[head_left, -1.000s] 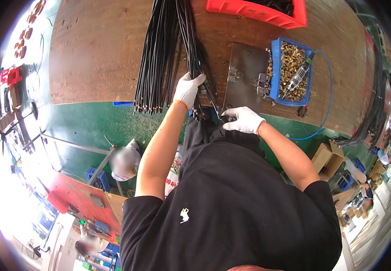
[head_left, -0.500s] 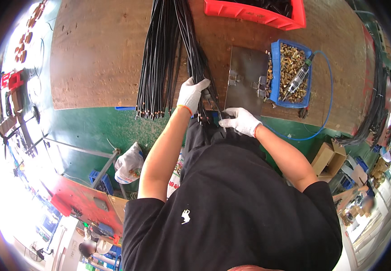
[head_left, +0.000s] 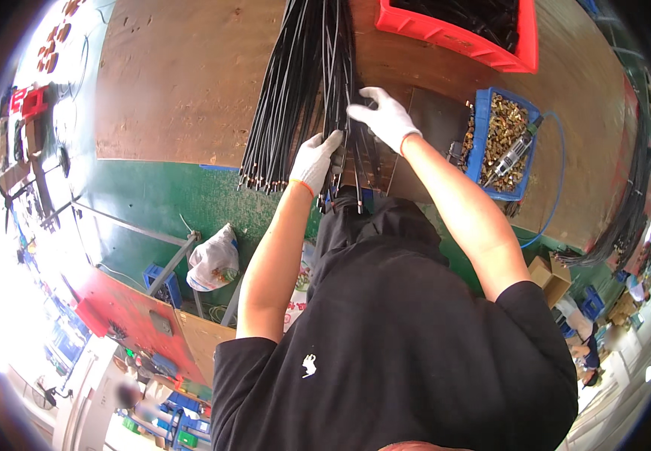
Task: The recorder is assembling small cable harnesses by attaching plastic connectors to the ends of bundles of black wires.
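Observation:
A long bundle of thin black cables [head_left: 284, 105] lies over the table, its copper-coloured ends hanging past the near edge. My left hand [head_left: 315, 161], in a white glove, is closed around several cables split off on the right of the bundle. Their lower ends dangle above my lap. Just right of these strands and a little farther away is my gloved right hand [head_left: 385, 120]. Its thumb and fingers are apart, pointing at the cables, with nothing visible between them.
Right of my hands, a dark flat plate [head_left: 421, 124] lies on the wooden table [head_left: 182, 83]. Beside it stands a blue bin [head_left: 480, 139] of brass fittings [head_left: 507, 120], a hosed silver hand tool [head_left: 512, 158] resting across it. A red bin [head_left: 457, 36] holds black parts at the far side.
My right hand has left the cable ends by my lap and moved up beside the strands, fingers spreading. My left hand stays on the cables. The whole view has shifted slightly.

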`<action>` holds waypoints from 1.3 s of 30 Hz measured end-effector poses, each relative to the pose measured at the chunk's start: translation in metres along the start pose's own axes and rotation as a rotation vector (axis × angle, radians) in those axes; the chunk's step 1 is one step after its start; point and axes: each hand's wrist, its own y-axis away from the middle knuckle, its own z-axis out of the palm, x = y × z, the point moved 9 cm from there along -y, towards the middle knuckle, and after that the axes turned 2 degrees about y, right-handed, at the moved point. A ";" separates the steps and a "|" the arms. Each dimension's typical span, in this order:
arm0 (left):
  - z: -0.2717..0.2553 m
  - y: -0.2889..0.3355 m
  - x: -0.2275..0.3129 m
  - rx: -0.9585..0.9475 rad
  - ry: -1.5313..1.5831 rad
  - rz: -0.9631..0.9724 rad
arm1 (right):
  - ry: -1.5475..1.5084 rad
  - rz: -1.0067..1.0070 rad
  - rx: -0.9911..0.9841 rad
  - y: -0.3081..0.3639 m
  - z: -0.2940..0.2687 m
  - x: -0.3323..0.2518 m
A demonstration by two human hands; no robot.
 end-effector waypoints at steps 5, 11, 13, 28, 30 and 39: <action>0.004 0.004 0.001 -0.047 0.130 -0.014 | -0.491 0.107 -0.251 0.019 0.008 0.017; 0.012 -0.013 -0.021 -0.174 0.419 -0.062 | -0.256 0.024 -0.219 0.065 0.002 0.017; 0.018 -0.014 -0.020 -0.187 0.461 -0.081 | -0.262 0.073 -0.244 0.071 -0.002 0.027; 0.044 0.000 0.000 -0.188 0.371 -0.097 | -0.314 -0.369 -0.199 0.145 -0.017 0.038; 0.051 -0.003 -0.005 -0.248 0.384 -0.103 | -0.614 0.002 -0.404 0.157 -0.006 0.060; 0.064 -0.009 -0.013 -0.156 0.401 -0.072 | -0.916 0.251 -0.174 0.165 -0.010 0.110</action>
